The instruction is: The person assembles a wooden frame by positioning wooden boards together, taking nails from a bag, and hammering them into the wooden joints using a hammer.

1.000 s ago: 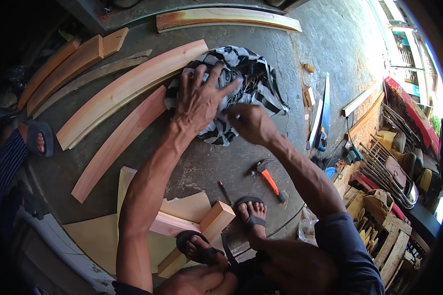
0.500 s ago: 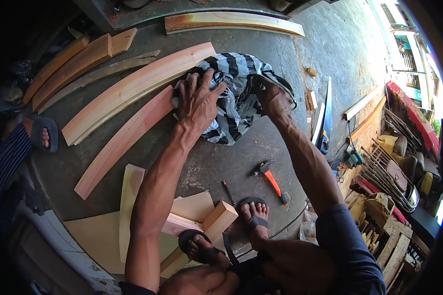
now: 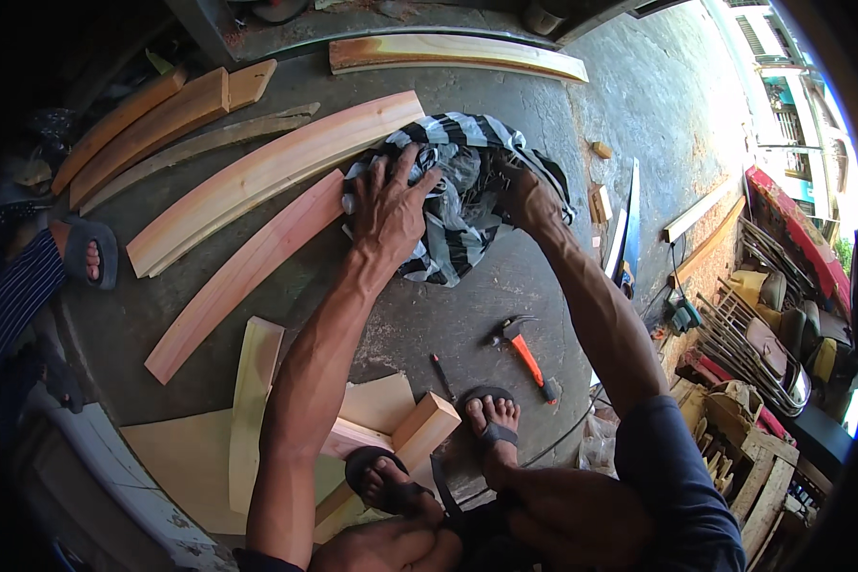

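A black-and-white striped plastic bag (image 3: pixel 448 250) lies on the dark floor with its mouth spread wide. My left hand (image 3: pixel 391 205) grips the bag's left side, its fingers bent over the crumpled plastic. Inside the mouth, at the right, is my right hand (image 3: pixel 532 198); its fingertips are hidden by the bag and shadow. Thin dark pieces (image 3: pixel 483 183) show beside those fingers, perhaps nails, too small to be sure. A curved light wooden plank (image 3: pixel 276 181) touches or nearly touches the bag's left, and a shorter reddish plank (image 3: pixel 248 276) lies below it.
A claw hammer (image 3: pixel 526 357) with an orange handle and a pencil-like stick (image 3: pixel 442 375) lie near my feet. Handsaws (image 3: pixel 629 234) and wood offcuts (image 3: pixel 599 202) are at right. Another plank (image 3: pixel 458 54) lies at the back. A person's sandalled foot (image 3: pixel 90 255) is at left.
My right hand has shifted slightly within the bag's mouth, and the bag's rim has moved a little. The whole view has tilted slightly. My left hand keeps its grip.
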### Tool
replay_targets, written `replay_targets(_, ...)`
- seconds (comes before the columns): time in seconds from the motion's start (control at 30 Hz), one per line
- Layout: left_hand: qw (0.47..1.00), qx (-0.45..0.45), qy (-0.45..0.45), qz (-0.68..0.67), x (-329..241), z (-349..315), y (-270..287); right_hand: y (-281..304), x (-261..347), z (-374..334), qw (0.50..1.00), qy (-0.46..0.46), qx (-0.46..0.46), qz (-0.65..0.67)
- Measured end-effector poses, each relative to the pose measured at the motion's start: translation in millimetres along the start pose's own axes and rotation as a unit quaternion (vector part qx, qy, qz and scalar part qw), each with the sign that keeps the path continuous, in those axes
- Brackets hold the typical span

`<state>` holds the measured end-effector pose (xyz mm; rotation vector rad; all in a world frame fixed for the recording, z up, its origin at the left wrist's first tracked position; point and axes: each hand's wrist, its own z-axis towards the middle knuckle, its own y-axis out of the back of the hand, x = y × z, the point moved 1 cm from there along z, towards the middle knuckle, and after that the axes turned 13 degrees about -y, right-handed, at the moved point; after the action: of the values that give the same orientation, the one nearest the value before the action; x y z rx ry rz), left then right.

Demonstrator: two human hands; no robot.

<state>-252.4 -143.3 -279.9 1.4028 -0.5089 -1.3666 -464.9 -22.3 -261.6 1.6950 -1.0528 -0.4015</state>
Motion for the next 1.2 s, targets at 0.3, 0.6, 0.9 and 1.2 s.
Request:
replay_targets(0.3,0.999,-0.034,-0.013,-0.005,0,-9,-7,-5,-4,-10,0.988,0.152,-0.034,0.024)
replay_targets(0.6,0.999,-0.021,-0.01,-0.041,-5,-21,4,30,-6,-19,0.965,-0.035,-0.006,0.26)
replay_targets(0.9,0.986,-0.07,0.028,-0.149,-27,-51,34,54,19,-57,0.868,-0.14,0.131,0.459)
replay_targets(1.2,0.957,-0.155,0.067,-0.235,-63,-99,55,45,8,-66,0.866,-0.129,0.103,0.473)
